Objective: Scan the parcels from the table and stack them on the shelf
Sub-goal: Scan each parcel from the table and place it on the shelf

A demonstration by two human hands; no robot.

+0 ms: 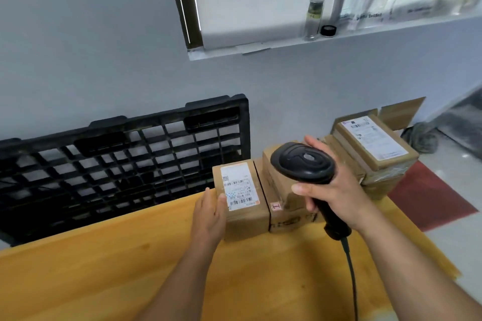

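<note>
Standing at the far edge of the table point(130, 268), a small labelled parcel point(240, 198) is held at its left side by the left hand point(208, 216), the thumb laid on its label. A black scanner point(303, 164) is gripped by its handle in the fingers point(300, 188) of the right hand point(339, 190), its head held above the neighbouring parcels point(279, 190).

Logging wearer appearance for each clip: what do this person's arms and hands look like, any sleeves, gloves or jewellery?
Both are bare. The left hand and right hand have no gloves, and no ring shows. The left forearm and right forearm are uncovered to the frame edge: no sleeve, watch or wristband in view.
</note>
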